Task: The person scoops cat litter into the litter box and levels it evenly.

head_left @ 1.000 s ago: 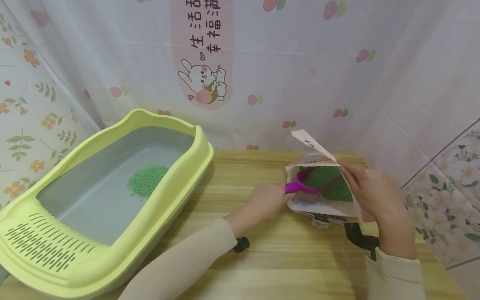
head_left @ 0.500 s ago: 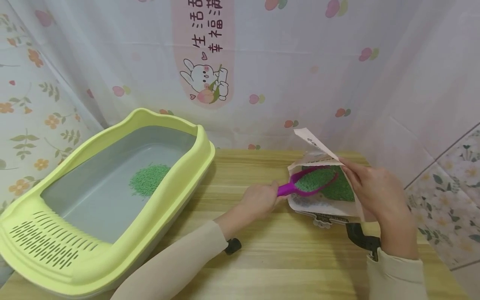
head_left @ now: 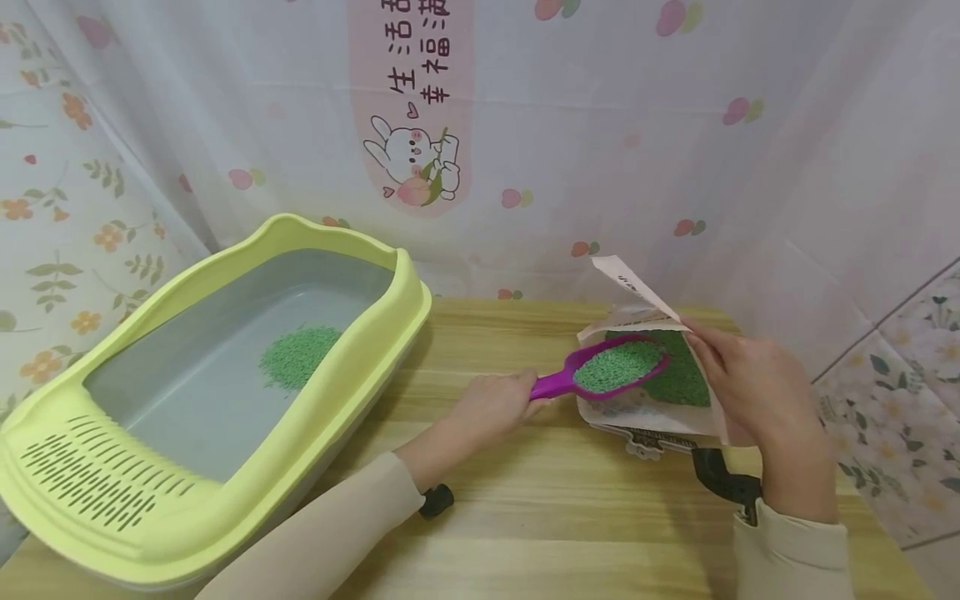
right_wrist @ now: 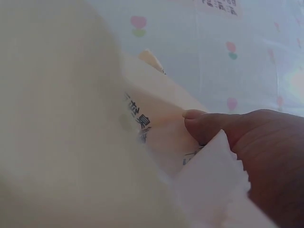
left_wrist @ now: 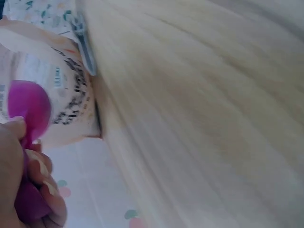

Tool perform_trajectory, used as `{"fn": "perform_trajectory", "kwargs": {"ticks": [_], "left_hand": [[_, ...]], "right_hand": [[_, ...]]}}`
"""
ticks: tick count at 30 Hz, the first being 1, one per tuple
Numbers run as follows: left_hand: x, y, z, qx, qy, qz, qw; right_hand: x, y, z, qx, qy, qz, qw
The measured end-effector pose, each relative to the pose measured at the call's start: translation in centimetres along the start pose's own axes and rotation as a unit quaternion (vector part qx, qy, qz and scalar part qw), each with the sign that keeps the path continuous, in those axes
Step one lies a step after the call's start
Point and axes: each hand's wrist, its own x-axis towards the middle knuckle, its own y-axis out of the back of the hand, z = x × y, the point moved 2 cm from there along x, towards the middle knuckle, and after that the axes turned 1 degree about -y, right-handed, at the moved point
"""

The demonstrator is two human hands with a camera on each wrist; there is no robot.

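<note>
My left hand grips the handle of a purple scoop, heaped with green pellets. The scoop's bowl overlaps the mouth of a pale paper bag in the head view. In the left wrist view, fingers curl round the scoop handle, and the printed bag stands beyond. My right hand pinches the bag's upper edge and holds it up; its thumb lies on the paper in the right wrist view. More green pellets fill the bag.
On the left stands a grey litter box with a yellow-green rim and a slotted front; a small pile of green pellets lies inside. A printed curtain hangs behind the wooden table. Beneath the bag is a metal-edged item.
The scoop has come up out of the pellets, now filled, and moved left toward the bag's opening with my left hand. My right hand keeps its hold on the bag.
</note>
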Motion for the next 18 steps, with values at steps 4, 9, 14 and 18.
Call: {"fn": "perform_trajectory", "kwargs": {"ticks": [4,9,14,18], "left_hand": [[-0.3,-0.2,-0.3,-0.008,-0.005,0.004,0.9999],[-1.0,-0.1,-0.6,-0.001,-0.016,0.012,0.9998],[-1.7,0.7,-0.6,-0.013,-0.008,0.01,0.9998],[-2.5,2.2,-0.5,-0.018,0.009,-0.017,0.9997]], "right_hand": [[0.1,0.0,0.1,-0.002,0.0,-0.004,1.0],[0.3,0.0,-0.1,-0.002,0.0,-0.012,0.9999],[0.3,0.0,0.0,-0.002,-0.001,-0.016,0.9999],[0.2,0.0,0.0,0.0,-0.001,-0.015,0.9999]]}}
